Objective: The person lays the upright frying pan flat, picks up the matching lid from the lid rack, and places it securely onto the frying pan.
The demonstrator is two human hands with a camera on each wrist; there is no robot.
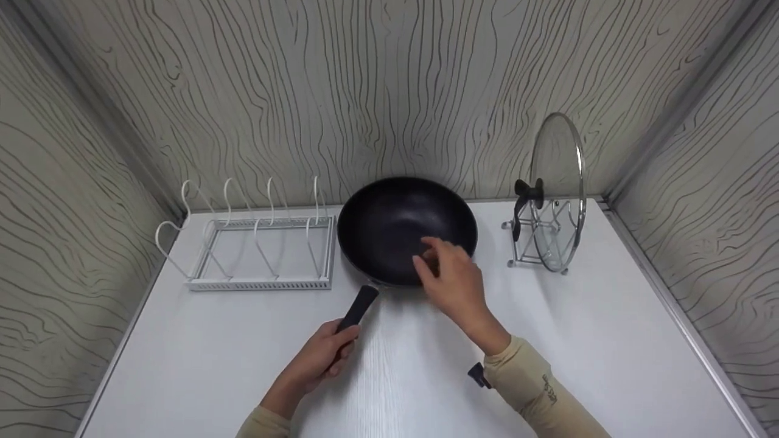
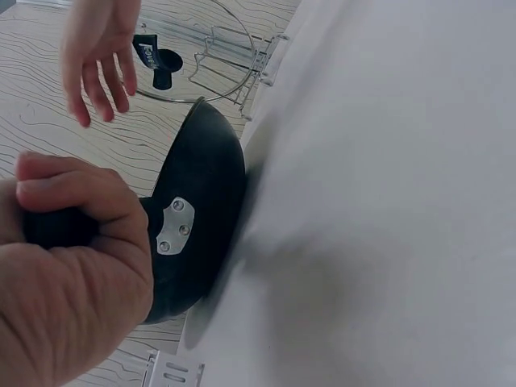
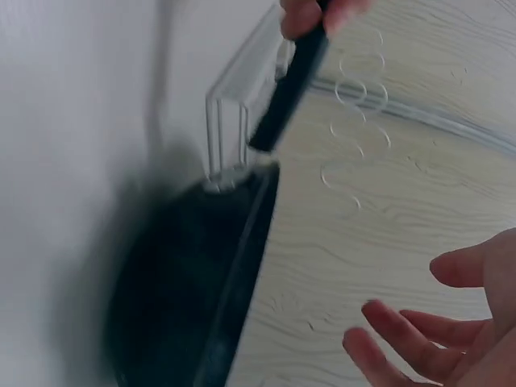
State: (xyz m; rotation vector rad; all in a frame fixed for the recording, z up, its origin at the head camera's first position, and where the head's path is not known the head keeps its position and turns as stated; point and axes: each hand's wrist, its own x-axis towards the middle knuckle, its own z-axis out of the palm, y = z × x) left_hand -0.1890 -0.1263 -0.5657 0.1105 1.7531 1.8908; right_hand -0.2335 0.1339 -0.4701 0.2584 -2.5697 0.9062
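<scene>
White rectangular surface [image 1: 608, 365], with a black round wok [image 1: 389, 228] at the middle of its back edge.
A sideways swing could knock the white metal wire rack [image 1: 261, 284] near the back-left corner; tilting could come from one-sided support: the left hand [image 1: 322, 356] grips the black handle [image 1: 359, 307], while the right hand [image 1: 453, 277], fingers loosely bent over the wok, holds nothing.

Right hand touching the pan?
Apart. The right wrist view shows it: patterned wall is visible between the right hand and the pan.
</scene>
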